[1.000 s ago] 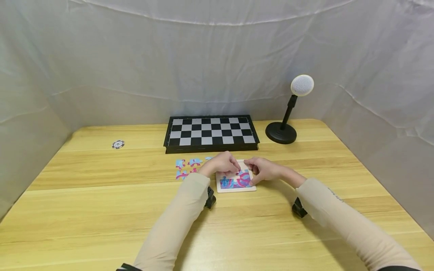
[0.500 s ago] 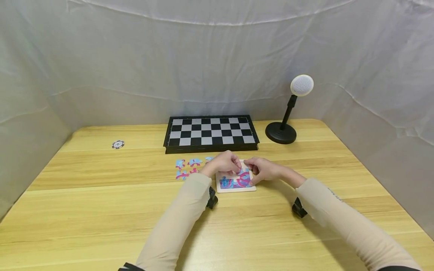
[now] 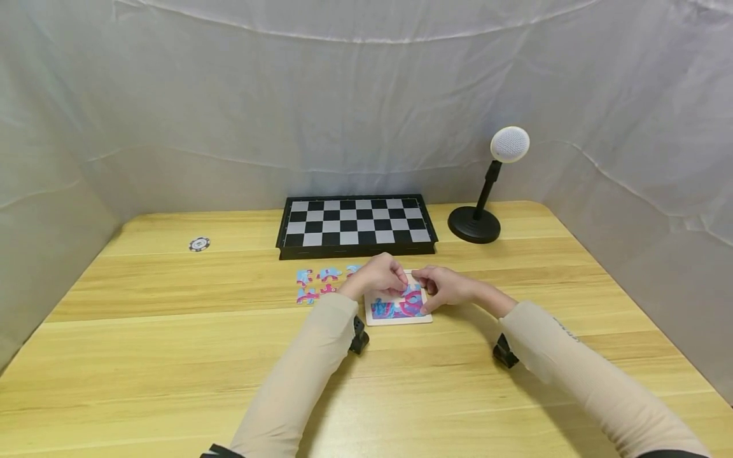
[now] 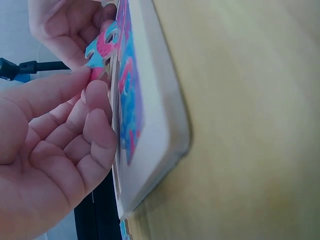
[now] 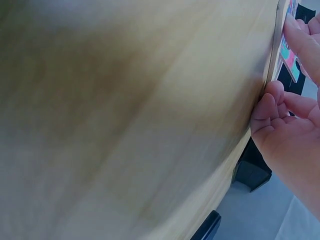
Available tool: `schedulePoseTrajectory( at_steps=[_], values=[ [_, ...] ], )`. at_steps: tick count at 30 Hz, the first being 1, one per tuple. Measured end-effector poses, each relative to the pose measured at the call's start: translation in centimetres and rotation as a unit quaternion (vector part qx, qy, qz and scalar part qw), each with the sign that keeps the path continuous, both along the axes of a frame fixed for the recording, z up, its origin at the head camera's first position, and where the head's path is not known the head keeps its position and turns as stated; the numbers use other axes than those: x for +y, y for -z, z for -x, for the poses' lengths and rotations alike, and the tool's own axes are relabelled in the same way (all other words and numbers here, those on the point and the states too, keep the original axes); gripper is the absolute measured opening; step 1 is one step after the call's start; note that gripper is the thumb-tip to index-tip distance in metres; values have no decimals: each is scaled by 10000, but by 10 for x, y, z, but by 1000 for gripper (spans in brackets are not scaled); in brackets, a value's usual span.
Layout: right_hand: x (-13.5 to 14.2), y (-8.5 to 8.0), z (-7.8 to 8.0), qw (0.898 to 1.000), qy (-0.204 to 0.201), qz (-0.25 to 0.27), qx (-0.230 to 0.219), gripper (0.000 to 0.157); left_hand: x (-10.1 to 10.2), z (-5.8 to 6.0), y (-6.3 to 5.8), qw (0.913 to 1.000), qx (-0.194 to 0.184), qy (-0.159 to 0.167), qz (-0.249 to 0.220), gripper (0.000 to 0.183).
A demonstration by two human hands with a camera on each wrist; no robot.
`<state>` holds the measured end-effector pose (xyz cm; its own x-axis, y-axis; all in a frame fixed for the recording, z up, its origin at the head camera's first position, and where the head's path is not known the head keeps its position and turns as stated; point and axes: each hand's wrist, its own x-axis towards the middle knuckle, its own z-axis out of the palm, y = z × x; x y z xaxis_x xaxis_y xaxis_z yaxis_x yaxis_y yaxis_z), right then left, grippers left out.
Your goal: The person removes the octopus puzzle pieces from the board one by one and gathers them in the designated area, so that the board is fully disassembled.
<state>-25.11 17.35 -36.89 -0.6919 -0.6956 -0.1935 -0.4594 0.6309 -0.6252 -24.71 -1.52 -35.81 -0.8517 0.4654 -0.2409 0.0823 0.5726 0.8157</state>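
Saw a checkered board [image 3: 357,222] beyond both grips. Held the puzzle tray [image 3: 399,322], beneath the grip of the left hand [image 3: 380,275], at its right edge with the curled right hand [image 3: 450,286]. Pinched, in the left grip, a puzzle piece [image 4: 102,48].

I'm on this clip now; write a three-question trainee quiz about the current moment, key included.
1. True or false: in the head view, the poker chip lies left of the checkerboard.
2. What does the left hand have in its grip? A) the checkerboard; B) a puzzle piece; C) the poker chip.
3. Fill in: in the head view, the right hand touches the ____ side of the puzzle tray.

Key: 1 true; 2 B; 3 right.
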Motion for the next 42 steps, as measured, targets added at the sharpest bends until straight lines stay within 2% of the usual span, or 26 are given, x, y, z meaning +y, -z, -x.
schedulePoseTrajectory(
  at_steps=[10, 23, 33, 35, 40, 42],
  values=[
    [0, 0, 0, 10000, -71, 38, 52, 75, -2, 3, 1, 9998, -4, 101, -157, 6],
    [-1, 0, 1, 9999, 23, 39, 124, 73, -18, 4, 4, 9988, -94, -251, -415, 6],
    [-1, 1, 1, 9998, 150, -37, 105, 76, -39, 3, 5, 9980, -84, -432, -455, 5],
    [-1, 2, 1, 9998, 132, -24, 115, 71, -44, 3, 6, 9978, -95, -475, -453, 5],
    [0, 3, 2, 9998, 57, 73, 180, 45, -56, 3, 7, 9975, -146, -549, -422, 6],
    [0, 4, 2, 9998, 52, 106, 182, 42, -60, 2, 7, 9970, -204, -609, -428, 6]
  ],
)
